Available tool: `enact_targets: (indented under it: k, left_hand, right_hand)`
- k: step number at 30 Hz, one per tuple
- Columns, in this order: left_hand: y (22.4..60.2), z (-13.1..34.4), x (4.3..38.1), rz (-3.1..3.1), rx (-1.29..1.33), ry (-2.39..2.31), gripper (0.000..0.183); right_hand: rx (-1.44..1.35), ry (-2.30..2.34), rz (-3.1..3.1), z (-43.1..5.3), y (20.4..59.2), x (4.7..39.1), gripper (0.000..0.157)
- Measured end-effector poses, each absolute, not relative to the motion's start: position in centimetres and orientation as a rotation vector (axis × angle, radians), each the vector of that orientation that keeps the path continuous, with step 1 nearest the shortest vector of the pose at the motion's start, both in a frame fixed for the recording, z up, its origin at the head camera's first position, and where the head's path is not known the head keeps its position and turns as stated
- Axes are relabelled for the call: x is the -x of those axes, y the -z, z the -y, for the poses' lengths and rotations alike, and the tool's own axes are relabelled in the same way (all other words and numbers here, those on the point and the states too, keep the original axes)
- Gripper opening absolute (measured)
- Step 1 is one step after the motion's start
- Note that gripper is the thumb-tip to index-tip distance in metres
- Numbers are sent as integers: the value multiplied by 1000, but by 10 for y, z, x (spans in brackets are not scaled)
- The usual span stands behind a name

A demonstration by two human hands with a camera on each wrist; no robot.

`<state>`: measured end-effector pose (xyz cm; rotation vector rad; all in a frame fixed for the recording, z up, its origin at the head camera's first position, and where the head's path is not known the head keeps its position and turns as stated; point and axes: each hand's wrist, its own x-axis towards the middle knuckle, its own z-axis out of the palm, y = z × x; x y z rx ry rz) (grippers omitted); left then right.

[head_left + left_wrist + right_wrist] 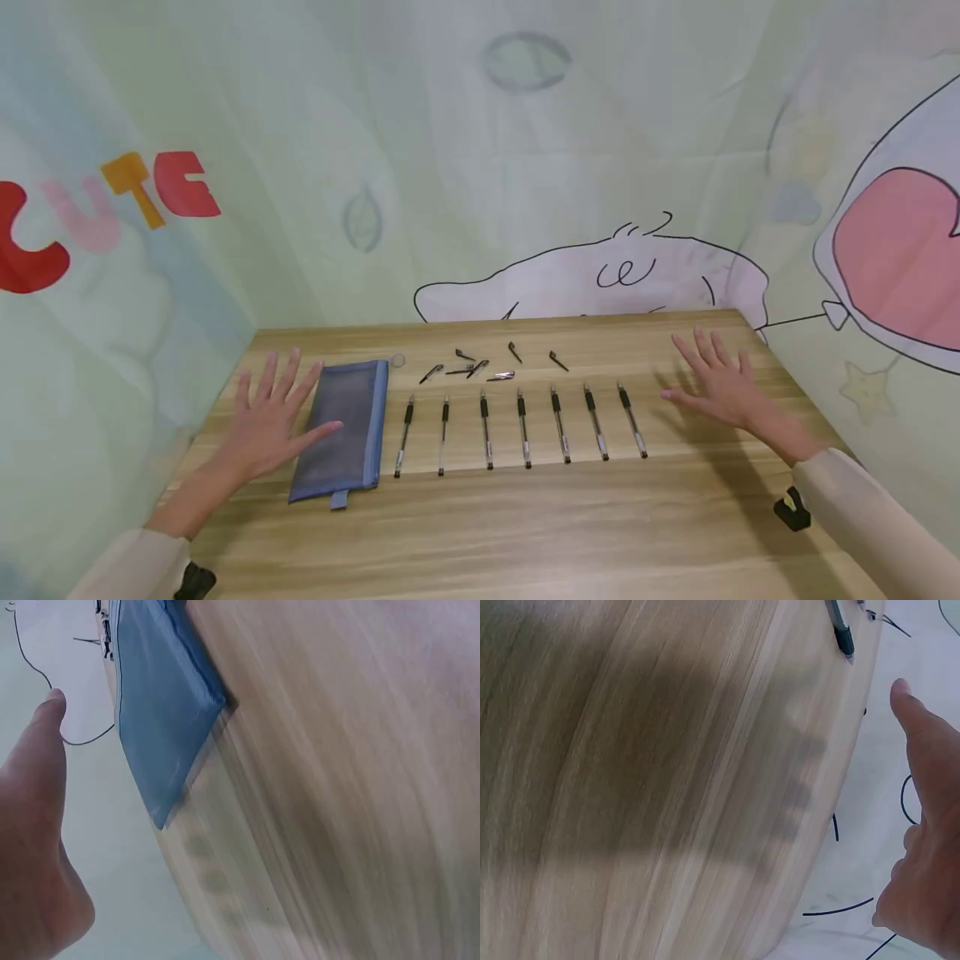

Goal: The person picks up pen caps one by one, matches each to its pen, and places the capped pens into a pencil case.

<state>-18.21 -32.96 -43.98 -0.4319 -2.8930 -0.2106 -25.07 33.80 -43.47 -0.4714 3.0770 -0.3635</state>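
My left hand (272, 421) is spread with straight fingers above the left part of the table, its thumb over a blue zip pouch (341, 433). In the left wrist view the pouch (161, 705) lies flat, apart from the hand (34, 825). On the right, my other hand (716, 383) hovers with fingers fanned out and holds nothing. Between the hands lies a row of several uncapped gel pens (522, 429), tips pointing away from me. Behind them several black pen caps (477, 367) are scattered. One pen (105, 630) end cluster and one pen (842, 634) show in the wrist views.
The wooden table (525, 533) ends at the back against a printed cloth backdrop (450, 167) with cartoon drawings. A small ring (398, 360) lies beside the pouch's far corner. Shadows of the hands fall on the tabletop.
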Motion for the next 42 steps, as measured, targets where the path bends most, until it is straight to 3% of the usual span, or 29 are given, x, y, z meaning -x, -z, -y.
enact_targets:
  k: [10,23,42]
  left_hand:
    - [439,313,173,2885,478,269,102]
    - [433,293,163,2937,559,477,102]
    - [444,271,173,2990,591,826,84]
  right_hand:
    - [512,462,-3051,-333,437,245,101]
    - [664,764,-2934,-324,444,251,83]
    - [649,1095,-2724,-304,441,248,66]
